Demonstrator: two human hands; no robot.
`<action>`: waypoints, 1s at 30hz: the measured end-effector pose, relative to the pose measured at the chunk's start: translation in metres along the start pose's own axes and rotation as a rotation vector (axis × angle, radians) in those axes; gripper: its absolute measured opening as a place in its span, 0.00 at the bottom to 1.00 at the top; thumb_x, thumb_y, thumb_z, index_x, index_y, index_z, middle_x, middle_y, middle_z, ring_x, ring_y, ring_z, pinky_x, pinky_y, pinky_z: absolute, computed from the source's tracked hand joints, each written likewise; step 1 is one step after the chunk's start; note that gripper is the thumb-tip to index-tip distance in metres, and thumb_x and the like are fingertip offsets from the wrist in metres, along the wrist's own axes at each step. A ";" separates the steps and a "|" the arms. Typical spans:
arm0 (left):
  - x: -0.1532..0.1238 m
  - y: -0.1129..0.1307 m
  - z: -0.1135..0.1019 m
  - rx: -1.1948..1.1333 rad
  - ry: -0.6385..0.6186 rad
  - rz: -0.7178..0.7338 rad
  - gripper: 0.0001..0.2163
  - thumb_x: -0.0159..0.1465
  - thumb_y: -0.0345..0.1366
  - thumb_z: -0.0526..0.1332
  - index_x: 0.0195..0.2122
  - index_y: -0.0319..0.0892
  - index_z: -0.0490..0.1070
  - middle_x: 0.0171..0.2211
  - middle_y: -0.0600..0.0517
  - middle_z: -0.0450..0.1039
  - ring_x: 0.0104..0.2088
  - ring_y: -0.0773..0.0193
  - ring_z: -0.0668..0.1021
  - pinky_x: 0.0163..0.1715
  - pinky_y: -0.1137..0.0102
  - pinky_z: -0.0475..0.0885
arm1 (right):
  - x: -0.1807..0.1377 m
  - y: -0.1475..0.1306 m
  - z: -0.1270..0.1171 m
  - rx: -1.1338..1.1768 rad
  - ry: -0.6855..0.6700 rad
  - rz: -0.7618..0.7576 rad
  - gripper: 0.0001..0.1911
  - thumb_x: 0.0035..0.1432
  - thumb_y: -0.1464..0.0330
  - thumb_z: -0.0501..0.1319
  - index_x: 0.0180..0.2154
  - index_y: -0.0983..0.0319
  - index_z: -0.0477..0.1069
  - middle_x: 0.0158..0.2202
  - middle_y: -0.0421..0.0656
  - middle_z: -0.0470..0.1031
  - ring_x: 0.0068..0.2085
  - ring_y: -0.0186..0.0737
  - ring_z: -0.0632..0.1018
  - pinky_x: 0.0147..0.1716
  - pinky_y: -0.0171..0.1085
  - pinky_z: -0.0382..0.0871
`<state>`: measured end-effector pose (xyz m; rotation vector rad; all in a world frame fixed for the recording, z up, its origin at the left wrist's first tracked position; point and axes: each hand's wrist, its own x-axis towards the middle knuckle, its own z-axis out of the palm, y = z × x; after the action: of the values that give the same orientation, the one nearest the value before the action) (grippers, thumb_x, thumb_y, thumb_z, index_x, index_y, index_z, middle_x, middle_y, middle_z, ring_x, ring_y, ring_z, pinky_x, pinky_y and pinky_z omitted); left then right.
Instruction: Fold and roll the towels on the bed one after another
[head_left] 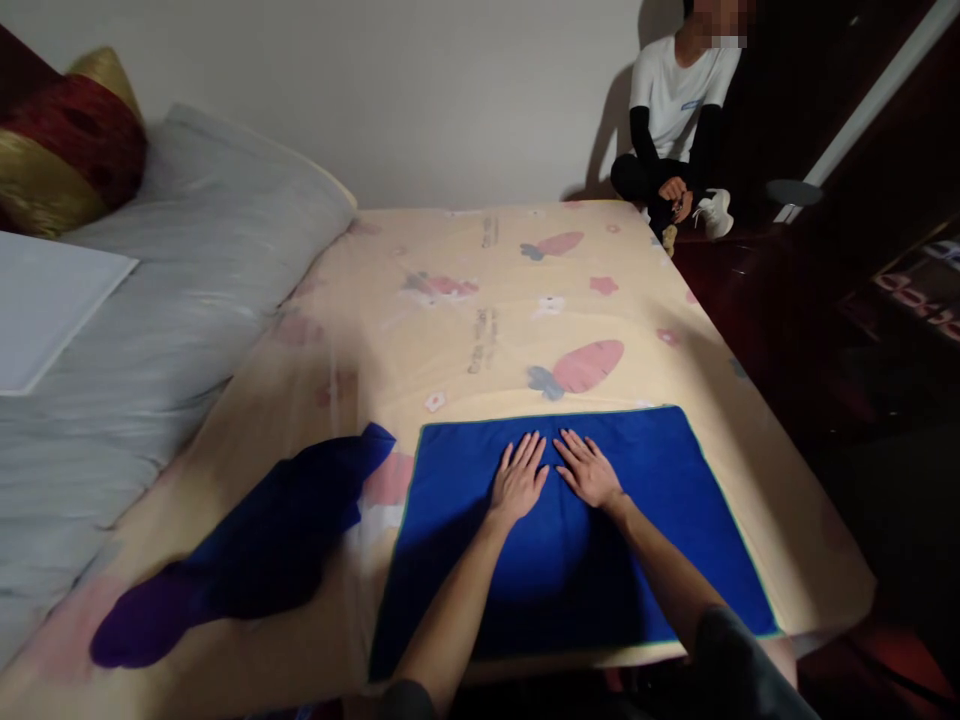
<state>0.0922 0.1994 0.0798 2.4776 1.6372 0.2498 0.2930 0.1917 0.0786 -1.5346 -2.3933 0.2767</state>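
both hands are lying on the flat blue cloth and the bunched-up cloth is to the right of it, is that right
Not quite: the head view shows the bunched-up cloth to the left of the flat blue cloth. The left hand and right hand are indeed both lying on the flat one.

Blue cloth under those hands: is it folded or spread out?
Spread out: the blue cloth lies flat, corners showing, left hand and right hand resting on it.
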 end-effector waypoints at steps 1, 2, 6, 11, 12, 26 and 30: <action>0.000 -0.018 -0.003 0.009 0.001 -0.044 0.25 0.70 0.43 0.45 0.68 0.49 0.50 0.68 0.52 0.51 0.68 0.60 0.55 0.67 0.60 0.49 | -0.001 0.016 -0.005 -0.008 0.007 0.032 0.27 0.68 0.59 0.48 0.65 0.59 0.55 0.68 0.44 0.52 0.68 0.43 0.56 0.65 0.45 0.50; -0.001 -0.039 -0.007 0.018 0.010 -0.105 0.25 0.71 0.44 0.44 0.68 0.49 0.49 0.69 0.50 0.50 0.68 0.58 0.55 0.67 0.57 0.49 | -0.006 0.035 -0.011 -0.017 0.017 0.076 0.27 0.68 0.58 0.48 0.65 0.59 0.56 0.68 0.45 0.53 0.67 0.44 0.57 0.65 0.46 0.49; -0.014 -0.118 -0.020 0.088 0.049 -0.423 0.26 0.71 0.44 0.40 0.69 0.45 0.44 0.70 0.45 0.45 0.69 0.55 0.51 0.66 0.49 0.46 | -0.044 0.117 -0.036 -0.075 0.102 0.338 0.30 0.69 0.59 0.43 0.65 0.69 0.55 0.67 0.57 0.52 0.68 0.54 0.55 0.63 0.57 0.47; -0.019 -0.142 -0.033 0.099 0.047 -0.513 0.26 0.71 0.44 0.42 0.69 0.42 0.47 0.69 0.44 0.48 0.69 0.55 0.53 0.66 0.48 0.43 | -0.074 0.162 -0.049 -0.070 0.200 0.576 0.32 0.67 0.54 0.44 0.64 0.65 0.56 0.67 0.56 0.55 0.67 0.52 0.56 0.63 0.56 0.48; -0.017 -0.135 -0.034 0.095 0.067 -0.510 0.26 0.71 0.44 0.42 0.68 0.40 0.47 0.69 0.42 0.49 0.68 0.52 0.54 0.65 0.44 0.42 | -0.072 0.157 -0.047 -0.066 0.230 0.592 0.32 0.67 0.53 0.44 0.64 0.66 0.57 0.66 0.58 0.55 0.67 0.54 0.56 0.63 0.58 0.47; 0.044 0.025 0.005 0.002 -0.065 0.069 0.24 0.71 0.43 0.44 0.68 0.46 0.51 0.69 0.49 0.51 0.68 0.61 0.54 0.65 0.53 0.49 | -0.164 -0.129 0.018 0.184 -0.047 -0.080 0.35 0.64 0.62 0.56 0.68 0.58 0.45 0.68 0.45 0.50 0.66 0.45 0.60 0.65 0.46 0.55; 0.065 0.017 -0.003 0.026 -0.046 0.008 0.22 0.71 0.41 0.45 0.64 0.46 0.58 0.66 0.47 0.58 0.66 0.59 0.59 0.64 0.52 0.52 | -0.212 -0.135 0.033 0.355 -0.022 -0.132 0.29 0.61 0.60 0.58 0.63 0.56 0.61 0.61 0.46 0.66 0.61 0.44 0.69 0.60 0.42 0.62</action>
<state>0.1315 0.2530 0.0900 2.4904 1.6226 0.1727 0.2497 -0.0574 0.0610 -1.2154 -2.2939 0.6521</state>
